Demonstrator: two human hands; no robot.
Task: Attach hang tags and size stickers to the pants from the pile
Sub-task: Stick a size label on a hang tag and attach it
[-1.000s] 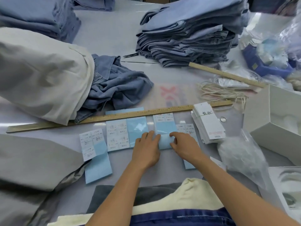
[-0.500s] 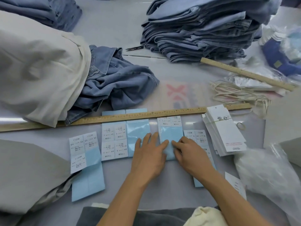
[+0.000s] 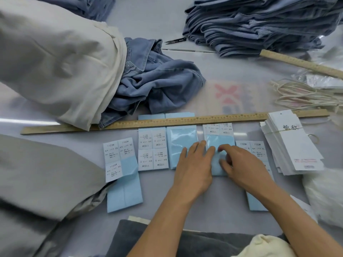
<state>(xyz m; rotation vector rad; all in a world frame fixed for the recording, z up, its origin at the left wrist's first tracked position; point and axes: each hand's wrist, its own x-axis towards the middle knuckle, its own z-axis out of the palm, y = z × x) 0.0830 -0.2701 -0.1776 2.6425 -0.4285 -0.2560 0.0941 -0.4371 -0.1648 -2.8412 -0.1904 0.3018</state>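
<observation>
Under both hands, on the table just this side of the long wooden ruler, lies a blue sticker sheet: the left hand rests flat on it with fingers straight and together, while the right hand curls its fingers and picks at the sheet's surface. Beyond the ruler, up from the left hand, a crumpled pair of blue pants spills from a pale sack. A bundle of white hang tags sits right of the right hand, and folded pants are stacked far beyond it.
</observation>
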